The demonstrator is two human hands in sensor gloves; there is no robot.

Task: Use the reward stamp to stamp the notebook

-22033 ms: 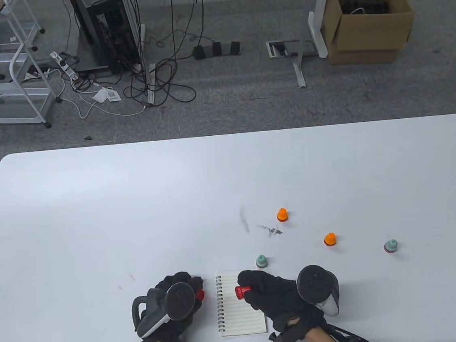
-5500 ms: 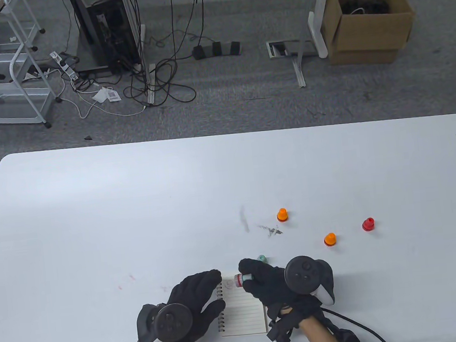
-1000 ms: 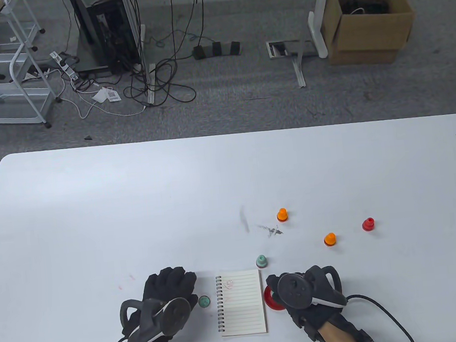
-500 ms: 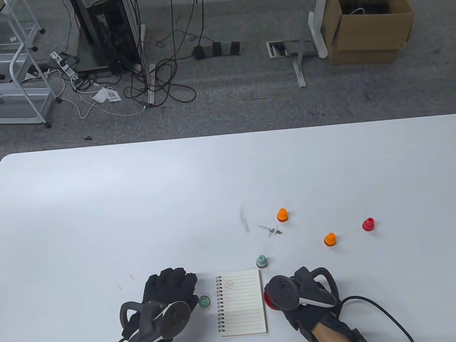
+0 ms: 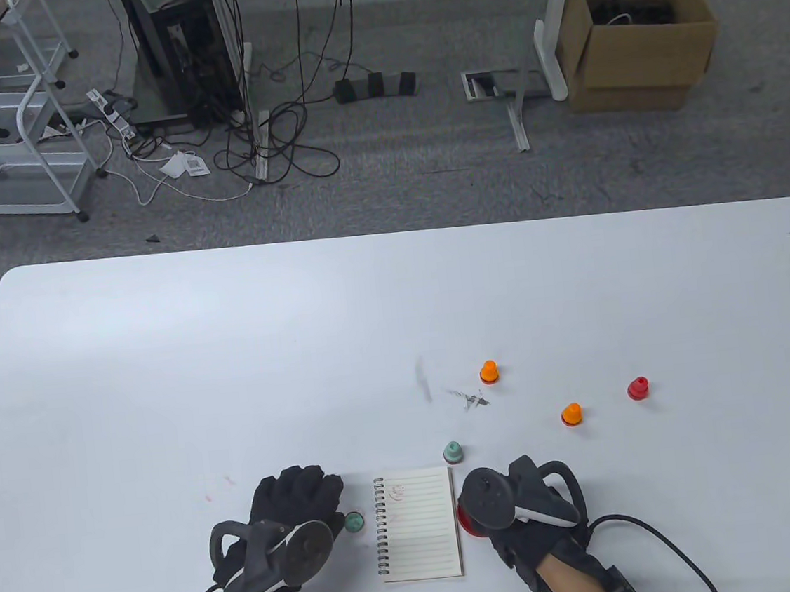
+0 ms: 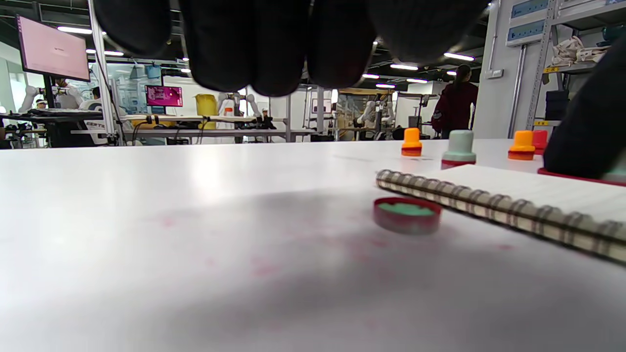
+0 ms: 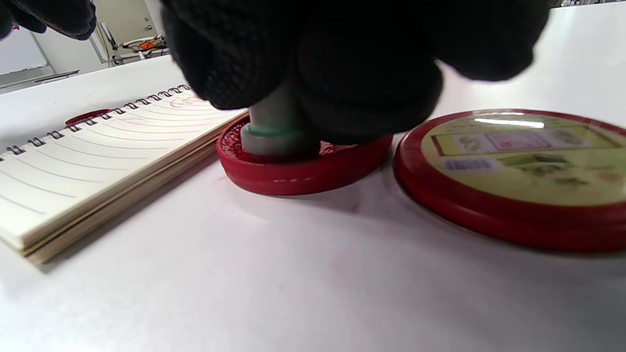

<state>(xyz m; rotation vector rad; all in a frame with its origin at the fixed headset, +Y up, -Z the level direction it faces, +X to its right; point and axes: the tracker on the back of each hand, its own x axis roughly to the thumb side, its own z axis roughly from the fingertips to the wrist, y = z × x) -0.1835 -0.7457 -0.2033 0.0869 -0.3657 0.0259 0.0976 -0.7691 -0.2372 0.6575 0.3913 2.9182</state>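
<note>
grey-green plastic stamp (image 7: 279, 129) is gripped by right hand (image 7: 342, 63), pressed into round red ink pad (image 7: 298, 168) beside spiral lined notebook (image 5: 417, 525) | judged light, rigid, best held at stem | left hand (image 5: 289, 526) fingers' state cannot be told

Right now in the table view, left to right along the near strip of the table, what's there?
left hand → small round cap → notebook → right hand, which hides most of the red ink pad → orange stamp → red stamp
</note>
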